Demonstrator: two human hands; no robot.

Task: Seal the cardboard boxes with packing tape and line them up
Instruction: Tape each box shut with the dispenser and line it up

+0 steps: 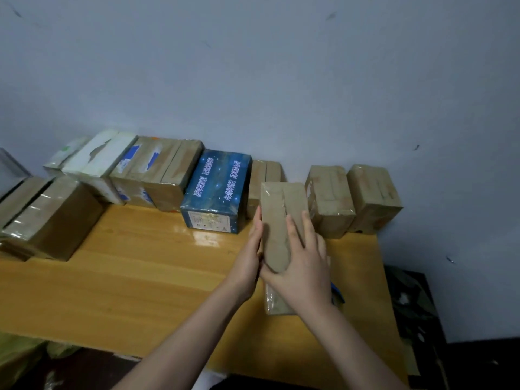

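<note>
- Pale blue-grey wall (281, 66) behind; glossy yellow wooden table (126, 277) pushed up against it.
- Near the table's right end, the held box (277, 209): long, brown, wrapped in shiny clear tape, a seam down its top, pointing toward the wall. Resting on the wood or just lifted: cannot tell.
- Left hand (249, 249) flat against the box's left side, fingers straight, pressing rather than gripping.
- Right hand (305, 263) laid over the top, fingers spread, the outer ones wrapped over the right edge, grasping the box.
- Just ahead, a small brown box (264, 175) against the wall, between the blue box (216, 190) on the left and a taped brown box (329, 198) on the right, with an end box (374, 195) beyond that at the table's corner.
- Further left along the wall, a label-patched box (157, 175) and a white box (95, 161); nearer the front, a large brown box (53, 218).
- Something blue (336, 291) peeking out under the right wrist, too hidden to name.
- Sealing of this box probably done; lining up likely the step in hand.
- Narrow slot ahead: pushed in crooked, could jam against the blue box or shove the taped brown box sideways.
- That shove passed along could tip the end box off the corner.
- Slick tape under a flat left palm: could slip and let the box twist out of line.
</note>
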